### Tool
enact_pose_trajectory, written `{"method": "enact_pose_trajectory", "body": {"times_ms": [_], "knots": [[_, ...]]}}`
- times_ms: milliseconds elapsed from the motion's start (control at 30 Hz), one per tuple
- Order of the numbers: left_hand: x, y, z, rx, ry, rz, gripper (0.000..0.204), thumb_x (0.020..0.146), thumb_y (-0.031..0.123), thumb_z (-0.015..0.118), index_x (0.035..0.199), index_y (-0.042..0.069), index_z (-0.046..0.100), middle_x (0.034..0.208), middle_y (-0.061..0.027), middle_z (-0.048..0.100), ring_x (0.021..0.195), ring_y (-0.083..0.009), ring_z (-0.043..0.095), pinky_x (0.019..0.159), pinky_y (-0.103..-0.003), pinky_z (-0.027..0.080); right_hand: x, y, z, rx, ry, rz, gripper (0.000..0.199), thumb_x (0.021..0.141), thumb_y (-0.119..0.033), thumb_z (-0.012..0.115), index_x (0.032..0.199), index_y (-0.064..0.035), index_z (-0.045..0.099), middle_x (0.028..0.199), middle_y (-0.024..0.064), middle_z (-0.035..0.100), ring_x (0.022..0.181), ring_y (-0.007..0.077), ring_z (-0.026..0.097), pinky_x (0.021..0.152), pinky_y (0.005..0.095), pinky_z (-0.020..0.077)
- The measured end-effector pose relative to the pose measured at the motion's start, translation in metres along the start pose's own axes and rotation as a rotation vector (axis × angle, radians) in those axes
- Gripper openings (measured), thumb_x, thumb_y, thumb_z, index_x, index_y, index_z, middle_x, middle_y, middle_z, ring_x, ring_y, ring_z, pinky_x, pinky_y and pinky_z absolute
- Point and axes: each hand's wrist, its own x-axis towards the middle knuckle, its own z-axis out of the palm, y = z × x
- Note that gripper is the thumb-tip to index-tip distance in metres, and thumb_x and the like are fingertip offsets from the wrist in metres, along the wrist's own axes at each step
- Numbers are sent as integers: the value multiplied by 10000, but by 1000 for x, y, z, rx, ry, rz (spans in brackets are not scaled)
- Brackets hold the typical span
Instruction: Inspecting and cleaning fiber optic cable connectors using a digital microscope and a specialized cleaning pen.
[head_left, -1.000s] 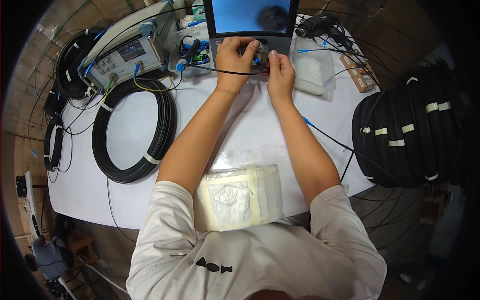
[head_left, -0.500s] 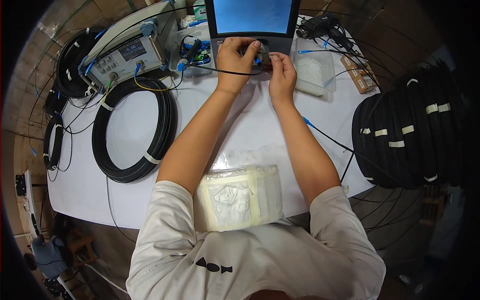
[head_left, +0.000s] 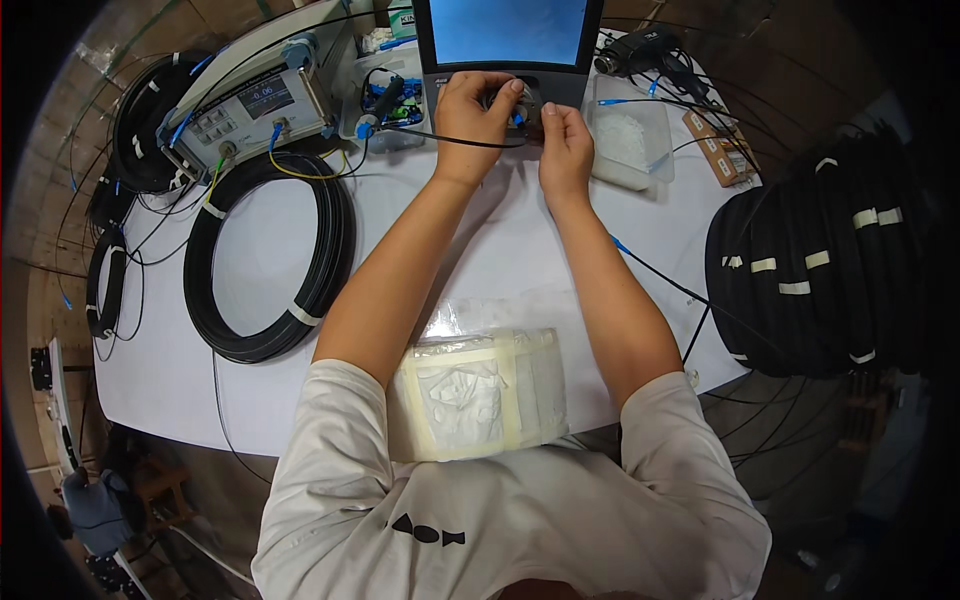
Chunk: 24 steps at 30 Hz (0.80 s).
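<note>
We're looking down on a white table (head_left: 560,260), and biggest of all is the stack of black cable coils (head_left: 830,260) off its right edge, bound with pale tape. Left of our arms lies a single black coil (head_left: 270,260), flat on the table, and behind it a grey test box (head_left: 255,100) with thin yellow and blue leads plugged into its front. Up top stands a screen unit (head_left: 510,40), blue and lit. At the near edge rests a clear bag of white wipes (head_left: 485,395), and right of our hands a clear tray (head_left: 628,140) holds something white.

Now the hands. Our left hand (head_left: 475,110) and right hand (head_left: 565,145) meet right below the screen, both closed in a pinch on the small blue-tipped connector (head_left: 518,112) at the end of a thin black cable (head_left: 450,138). The fingers cover most of it, so we can't tell exactly how the tip sits against the unit's port.

The cable runs left from the pinch toward the blue plugs by the test box. We judge it light and springy, likely to curl back if let loose, and the connector small, hard and delicate at its end face. So we'd grip the plastic body, not the tip, and keep the cable's bend gentle.
</note>
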Motion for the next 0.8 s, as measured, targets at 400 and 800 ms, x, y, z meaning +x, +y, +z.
{"method": "enact_pose_trajectory", "body": {"times_ms": [400, 800], "knots": [[0, -3, -4, 93, 10, 79, 230, 942, 238, 789, 1011, 20, 785, 959, -93, 693, 870, -200, 683, 795, -322, 538, -1, -9, 2, -142, -29, -25, 302, 1087, -298, 574, 968, -31, 649, 787, 39, 668, 708, 109, 602, 662, 283, 492], [-1, -5, -3, 60, -11, 88, 213, 961, 225, 766, 1067, 41, 787, 975, -86, 681, 864, -201, 666, 792, -324, 534, -2, -19, 6, 18, 9, -40, 316, 1100, -307, 536, 944, -41, 604, 710, 31, 630, 648, 110, 607, 608, 299, 495]]}}
